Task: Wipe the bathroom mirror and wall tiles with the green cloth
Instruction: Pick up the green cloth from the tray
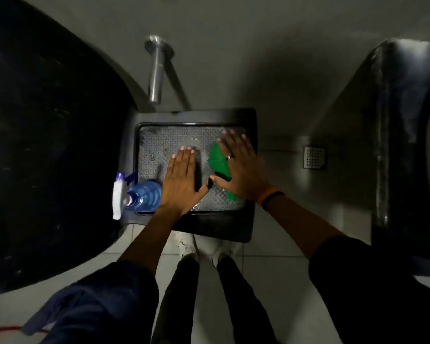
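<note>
- Fingers of the right hand (pixel 236 167) lie spread and flat, palm down, pressing on the green cloth (pixel 219 161); nothing is pinched, the cloth simply sits under the palm and shows at its 9 o'clock edge, with a small corner peeking out near 6 o'clock.
- A ring (pixel 229 157) sits on one finger of that hand, and a dark band with an orange edge (pixel 269 196) circles the wrist.
- The left hand (pixel 181 180) is also open and flat, fingers together, holding nothing, resting on the textured top of the black stool (pixel 248 219) just beside the cloth, thumb tips of the two hands nearly meeting.
- At 9 o'clock of the left hand a blue spray bottle (pixel 144 198) with a white trigger head lies on its side at the stool's edge.
- At 12 o'clock of the stool a metal pipe (pixel 157 70) juts from the wall.
- At 3 o'clock a square floor drain (pixel 314 157) sits in the tiled floor.
- At 6 o'clock, dark trouser legs and pale shoes (pixel 188 247) stand on light tiles.
</note>
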Demonstrator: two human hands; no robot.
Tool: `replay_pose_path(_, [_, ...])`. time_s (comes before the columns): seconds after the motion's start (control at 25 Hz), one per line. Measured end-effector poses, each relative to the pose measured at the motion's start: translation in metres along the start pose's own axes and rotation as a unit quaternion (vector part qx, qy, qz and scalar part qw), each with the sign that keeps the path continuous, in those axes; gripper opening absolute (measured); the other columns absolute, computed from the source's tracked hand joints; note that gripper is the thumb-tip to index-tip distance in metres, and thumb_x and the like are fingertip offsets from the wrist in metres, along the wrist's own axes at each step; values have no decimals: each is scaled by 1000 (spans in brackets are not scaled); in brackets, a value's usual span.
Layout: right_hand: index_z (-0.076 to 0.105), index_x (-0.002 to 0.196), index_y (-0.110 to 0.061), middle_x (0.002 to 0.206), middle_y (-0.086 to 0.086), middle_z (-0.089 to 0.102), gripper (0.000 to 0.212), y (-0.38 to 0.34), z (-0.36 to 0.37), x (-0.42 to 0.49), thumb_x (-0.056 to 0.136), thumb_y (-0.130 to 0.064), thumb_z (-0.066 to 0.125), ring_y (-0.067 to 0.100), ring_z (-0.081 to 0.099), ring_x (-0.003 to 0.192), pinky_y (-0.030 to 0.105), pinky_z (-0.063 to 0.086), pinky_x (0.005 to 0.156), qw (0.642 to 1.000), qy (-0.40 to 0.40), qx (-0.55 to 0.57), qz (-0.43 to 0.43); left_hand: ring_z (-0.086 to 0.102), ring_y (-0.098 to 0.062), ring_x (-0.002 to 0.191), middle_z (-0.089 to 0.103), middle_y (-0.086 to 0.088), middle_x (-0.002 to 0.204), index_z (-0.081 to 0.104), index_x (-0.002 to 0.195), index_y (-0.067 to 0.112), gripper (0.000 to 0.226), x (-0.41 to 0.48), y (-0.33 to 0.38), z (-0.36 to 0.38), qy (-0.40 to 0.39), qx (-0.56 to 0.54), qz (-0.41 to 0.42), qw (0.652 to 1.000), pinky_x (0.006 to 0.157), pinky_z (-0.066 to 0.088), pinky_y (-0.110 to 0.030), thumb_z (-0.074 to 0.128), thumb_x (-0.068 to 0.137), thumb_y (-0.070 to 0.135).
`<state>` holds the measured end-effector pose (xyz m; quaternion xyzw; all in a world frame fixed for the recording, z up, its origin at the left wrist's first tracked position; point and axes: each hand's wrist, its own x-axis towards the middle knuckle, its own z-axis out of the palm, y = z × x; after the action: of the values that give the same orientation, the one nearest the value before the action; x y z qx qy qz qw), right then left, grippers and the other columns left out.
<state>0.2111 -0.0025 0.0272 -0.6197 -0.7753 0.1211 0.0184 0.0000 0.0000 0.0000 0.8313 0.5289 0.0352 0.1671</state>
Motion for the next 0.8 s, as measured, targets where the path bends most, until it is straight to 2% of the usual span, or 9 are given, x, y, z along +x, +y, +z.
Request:
replay_pose_path(0.12, [29, 158, -8, 168, 18, 23, 83, 12, 47, 11, 95, -57, 52, 35, 18, 157, 54, 20, 129, 999, -30, -29, -13, 21, -36, 156, 29, -23, 164, 28, 156, -4, 86, 8, -8, 43, -13, 7, 9, 1000, 128, 15, -52, 54, 97, 52])
replay_pose_path(0.24, [33, 156, -13, 167, 16, 27, 62, 15, 83, 11, 102, -39, 49, 37, 23, 155, 54, 31, 124, 999, -12, -44, -8, 20, -36, 156, 26, -20, 167, 27, 157, -2, 85, 8, -12, 70, -26, 11, 14, 1000, 126, 20, -56, 55, 95, 49])
replay_pose_path(0.32, [44, 151, -13, 161, 17, 38, 53, 15, 91, 12, 101, -30, 51, 39, 35, 148, 53, 41, 116, 999, 17, -39, -11, 22, -35, 156, 28, -20, 166, 30, 156, -2, 82, 7, -15, 75, -2, 15, 20, 1000, 126, 21, -55, 54, 95, 48])
replay_pose_path(0.44, [64, 132, -7, 142, 21, 60, 42, 15, 82, 15, 91, -12, 69, 44, 57, 127, 50, 52, 96, 998, 56, -31, -18, 27, -34, 154, 34, -20, 163, 34, 154, -3, 79, 11, -10, 59, 19, -8, 25, 999, 127, 21, -52, 58, 97, 46])
replay_pose_path(0.52, [71, 120, -3, 129, 24, 67, 37, 12, 66, 15, 83, -3, 75, 46, 65, 115, 50, 57, 89, 997, 72, -10, -23, 26, -33, 154, 34, -20, 163, 33, 155, -2, 79, 14, -4, 40, 37, -11, 45, 998, 128, 19, -50, 57, 98, 47])
replay_pose_path(0.6, [73, 116, -1, 123, 26, 69, 36, 9, 33, 9, 80, -1, 72, 48, 67, 111, 54, 59, 88, 995, 95, 36, -7, 22, -32, 156, 32, -19, 164, 30, 156, -1, 80, 17, 5, 7, 52, -8, 66, 996, 129, 15, -49, 52, 98, 49])
replay_pose_path(0.68, [71, 119, 1, 124, 28, 68, 34, 9, -8, 6, 85, -1, 66, 49, 66, 113, 58, 58, 90, 987, 142, 70, 19, 18, -31, 157, 29, -19, 166, 28, 157, -1, 80, 25, 20, -31, 68, -2, 73, 995, 130, 11, -48, 47, 98, 51])
replay_pose_path(0.8, [72, 119, 0, 126, 25, 68, 31, 14, -102, 6, 96, -10, 54, 46, 67, 112, 55, 58, 92, 968, 244, 56, 19, 11, -28, 159, 23, -16, 168, 25, 158, 1, 82, 42, 58, -110, 111, -1, 101, 989, 131, 7, -45, 49, 97, 51])
